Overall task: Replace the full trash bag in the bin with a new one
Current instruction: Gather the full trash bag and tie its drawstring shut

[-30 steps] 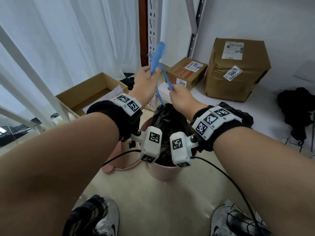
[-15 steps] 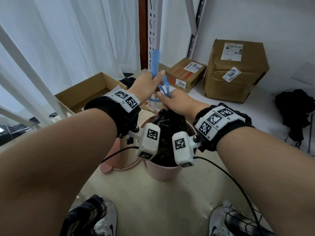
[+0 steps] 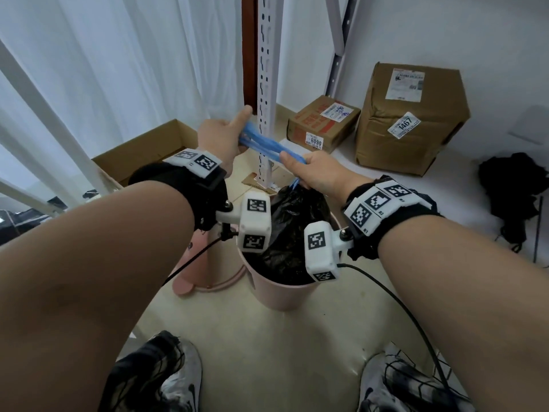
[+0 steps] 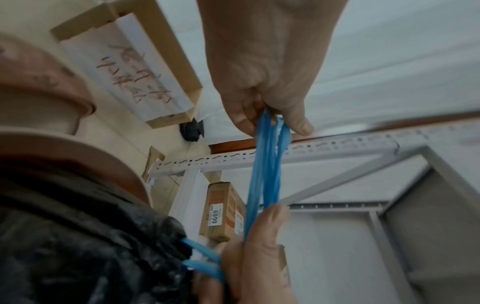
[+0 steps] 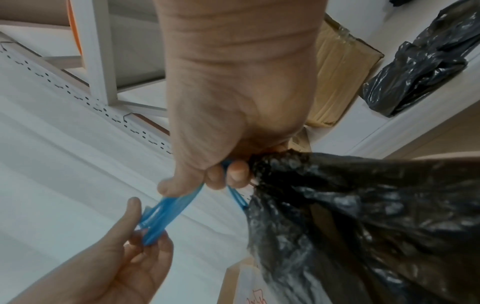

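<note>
The full black trash bag sits inside the pink bin on the floor, its neck gathered shut. The blue drawstring runs taut between both hands above the bin.

**Hand state.** The left hand pinches the far end of the drawstring loops between thumb and curled fingers. The right hand is closed on the drawstring right at the bag's neck, its fingers touching the gathered plastic.

**Step in hand (judged): cinching and tying off the bag.**
1. Keep the right hand anchored at the neck so the gather does not reopen.
2. Pull the loops with the left hand in line with the string, not sideways; thin plastic tape probably stretches or tears under a jerk.
3. Keep both loops at even tension before forming the knot.
4. Seat the knot close against the neck.
5. Lift the bag only once the knot holds; the new bag is not yet fitted.

**Legible markings.**
- Small cardboard box: white sticker reading "8090"; its other print is too small to read.
- Large wrapped parcel: sticker reading "1467"; the shipping label above it is unreadable.
- Open carton, left wrist view: red handwriting on white paper, not decipherable.
</note>
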{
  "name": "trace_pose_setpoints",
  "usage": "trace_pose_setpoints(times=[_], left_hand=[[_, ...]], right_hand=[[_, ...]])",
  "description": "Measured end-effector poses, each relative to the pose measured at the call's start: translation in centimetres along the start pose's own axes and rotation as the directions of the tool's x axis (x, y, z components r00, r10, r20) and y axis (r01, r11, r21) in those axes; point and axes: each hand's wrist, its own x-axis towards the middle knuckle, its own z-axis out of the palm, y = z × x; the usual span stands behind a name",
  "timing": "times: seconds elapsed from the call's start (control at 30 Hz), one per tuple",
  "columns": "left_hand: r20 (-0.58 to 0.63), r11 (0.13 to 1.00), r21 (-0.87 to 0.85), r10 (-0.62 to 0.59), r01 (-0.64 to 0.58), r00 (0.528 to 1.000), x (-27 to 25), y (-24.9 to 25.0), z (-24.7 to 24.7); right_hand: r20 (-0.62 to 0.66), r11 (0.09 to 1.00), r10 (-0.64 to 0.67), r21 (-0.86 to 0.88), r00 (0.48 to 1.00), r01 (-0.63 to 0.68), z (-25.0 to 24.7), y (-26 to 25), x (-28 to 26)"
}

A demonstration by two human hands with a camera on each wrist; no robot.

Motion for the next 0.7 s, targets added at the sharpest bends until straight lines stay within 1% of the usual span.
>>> trace_pose_setpoints(times=[0.03,0.13,0.2,0.23,0.3,0.37,0.4,0.47,0.53,0.6,0.7], left_hand=[[-0.002,0.995,-0.097,-0.019,0.019,1.000,0.1,0.1,0.0],[0.047,0.977,-0.212,-0.016,0.026,0.999,0.1,0.9,-0.1],[0.087,0.942,-0.331,-0.034,0.061,0.996,-0.2,1.5,0.3],[0.088,0.924,-0.372,-0.061,0.090,0.994,-0.2,1.5,0.4],[0.093,0.916,-0.375,-0.113,0.140,0.989,-0.3,1.3,0.7],[0.083,0.938,-0.315,-0.126,0.146,0.988,-0.1,0.8,0.8],[0.080,0.944,-0.292,-0.138,0.156,0.987,0.0,0.6,0.8],[0.078,0.943,-0.289,-0.147,0.164,0.986,0.2,0.5,0.9],[0.110,0.927,-0.351,-0.102,0.135,0.989,0.2,1.0,1.0],[0.154,0.884,-0.446,-0.079,0.141,0.985,0.1,1.8,0.9],[0.198,0.824,-0.541,-0.067,0.166,0.978,0.2,2.4,0.6]], right_hand=[[-0.011,1.000,-0.008,0.001,1.000,0.008,0.1,0.1,0.1],[-0.033,0.999,-0.016,0.036,0.999,0.018,0.5,0.2,0.2],[-0.040,0.992,0.007,0.124,0.999,-0.002,0.5,0.1,0.4],[-0.042,0.984,0.020,0.178,0.999,-0.012,0.4,0.1,0.4],[-0.048,0.968,0.029,0.252,0.998,-0.016,0.2,0.2,0.3],[-0.042,0.965,0.008,0.264,0.999,0.003,-0.1,0.3,-0.1],[-0.027,0.973,-0.008,0.232,1.000,0.015,-0.4,0.3,-0.4],[0.029,0.996,-0.013,0.083,1.000,0.011,-0.7,0.1,-0.7],[0.047,0.998,0.017,-0.061,0.999,-0.014,-0.4,-0.1,-0.6],[-0.001,0.995,0.022,-0.102,1.000,-0.022,0.0,-0.4,-0.4],[-0.048,0.995,-0.026,-0.098,0.999,0.021,0.4,-0.5,-0.3]])
